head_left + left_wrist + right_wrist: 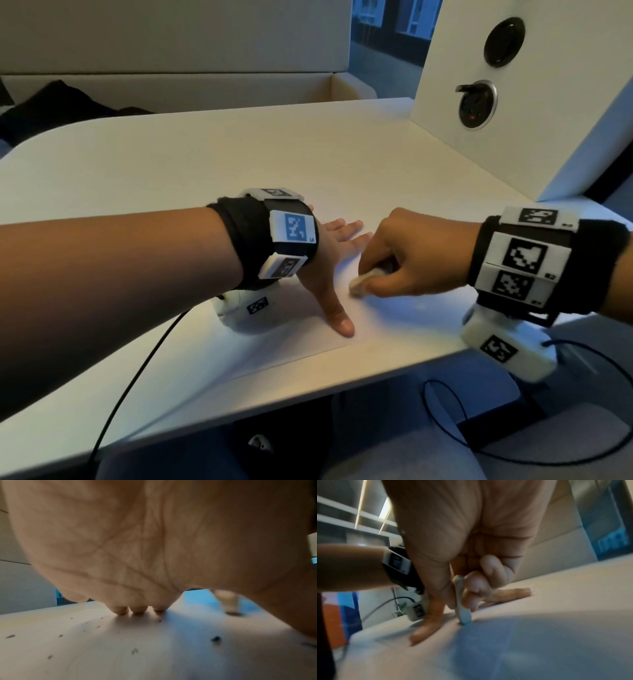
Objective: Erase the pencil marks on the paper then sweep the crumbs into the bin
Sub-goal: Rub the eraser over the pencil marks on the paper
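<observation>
A white sheet of paper [308, 339] lies near the table's front edge. My left hand [337, 246] lies flat on it, fingers straight and spread, thumb pointing toward me. My right hand [404, 260] pinches a small white eraser [363, 282] between thumb and fingers, its tip on the paper just right of the left thumb. In the right wrist view the eraser [462, 605] stands on edge against the paper [505, 649]. In the left wrist view dark eraser crumbs [215, 638] are scattered over the paper [120, 655] under my palm, and the eraser [229, 602] shows at right. No bin is in view.
The white table [239, 154] reaches back to a beige bench. A white panel with two round sockets [478, 104] stands at the back right. Black cables [137, 370] hang over the front edge. A dark cloth [51, 106] lies at far left.
</observation>
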Available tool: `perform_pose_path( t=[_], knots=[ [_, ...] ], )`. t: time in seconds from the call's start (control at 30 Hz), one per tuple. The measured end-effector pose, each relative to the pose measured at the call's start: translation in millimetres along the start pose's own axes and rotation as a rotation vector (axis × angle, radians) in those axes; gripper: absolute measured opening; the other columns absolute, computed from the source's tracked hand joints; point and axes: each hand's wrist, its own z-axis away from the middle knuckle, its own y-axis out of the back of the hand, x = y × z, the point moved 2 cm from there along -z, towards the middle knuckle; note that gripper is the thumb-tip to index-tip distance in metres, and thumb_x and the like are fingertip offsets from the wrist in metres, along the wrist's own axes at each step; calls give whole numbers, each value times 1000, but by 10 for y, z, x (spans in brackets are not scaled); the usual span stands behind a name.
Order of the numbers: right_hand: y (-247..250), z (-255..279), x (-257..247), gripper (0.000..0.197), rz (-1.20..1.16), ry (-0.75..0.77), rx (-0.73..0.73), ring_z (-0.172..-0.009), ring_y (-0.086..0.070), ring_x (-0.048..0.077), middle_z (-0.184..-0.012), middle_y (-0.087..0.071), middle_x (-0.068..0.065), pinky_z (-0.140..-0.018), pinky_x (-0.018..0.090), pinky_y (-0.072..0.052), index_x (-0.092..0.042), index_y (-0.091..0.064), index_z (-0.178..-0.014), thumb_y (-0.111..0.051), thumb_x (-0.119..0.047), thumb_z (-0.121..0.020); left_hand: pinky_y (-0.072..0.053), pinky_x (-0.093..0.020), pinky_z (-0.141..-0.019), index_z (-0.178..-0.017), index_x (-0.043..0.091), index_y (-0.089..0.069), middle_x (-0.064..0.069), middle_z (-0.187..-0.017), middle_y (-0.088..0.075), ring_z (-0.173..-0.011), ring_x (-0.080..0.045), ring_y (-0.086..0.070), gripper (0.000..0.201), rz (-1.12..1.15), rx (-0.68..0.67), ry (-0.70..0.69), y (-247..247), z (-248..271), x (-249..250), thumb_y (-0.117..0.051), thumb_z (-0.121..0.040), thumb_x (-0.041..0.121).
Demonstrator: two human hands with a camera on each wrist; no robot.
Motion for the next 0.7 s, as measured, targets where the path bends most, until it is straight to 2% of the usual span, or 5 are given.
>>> perform_pose_path(
  t=[0.07,0.23,0.4,0.57,0.7],
  knots=[
    [3,18,-6,38,-39,-4,-63,-43,-45,7,-48,-56,-2,-47,15,-37,-10,-73,-69,-68,-45,-83,8,-59,-116,-148,33,28,7,-157,32,-146,-18,24,142,1,-11,9,-3,-1,-3,-66,-54,83],
    [70,-48,174,40,35,-68,111,-44,-40,11,-46,-50,0,-49,22,-35,-10,-69,-64,-68,-45,-82,6,-60,-116,-148,30,29,6,-157,32,-147,-18,21,140,-26,3,0,32,55,37,-66,-59,81],
    [22,24,36,34,-61,-13,-74,-42,-48,5,-49,-58,-4,-47,12,-38,-13,-76,-74,-69,-45,-82,7,-59,-116,-148,33,28,7,-156,33,-146,-17,23,142,-12,-22,14,12,26,0,-66,-55,83],
    [72,-52,220,37,80,-49,113,-46,-42,10,-52,-58,5,-49,19,-35,-11,-73,-70,-67,-46,-82,7,-59,-116,-147,33,30,8,-157,32,-147,-16,21,140,-31,4,-2,23,47,18,-65,-56,83],
    [-6,36,45,38,3,59,-62,-44,-43,9,-53,-60,6,-47,17,-36,-9,-73,-71,-66,-44,-85,7,-59,-116,-148,33,28,8,-156,33,-146,-16,24,143,-19,-24,17,6,15,6,-66,-53,85]
  ],
)
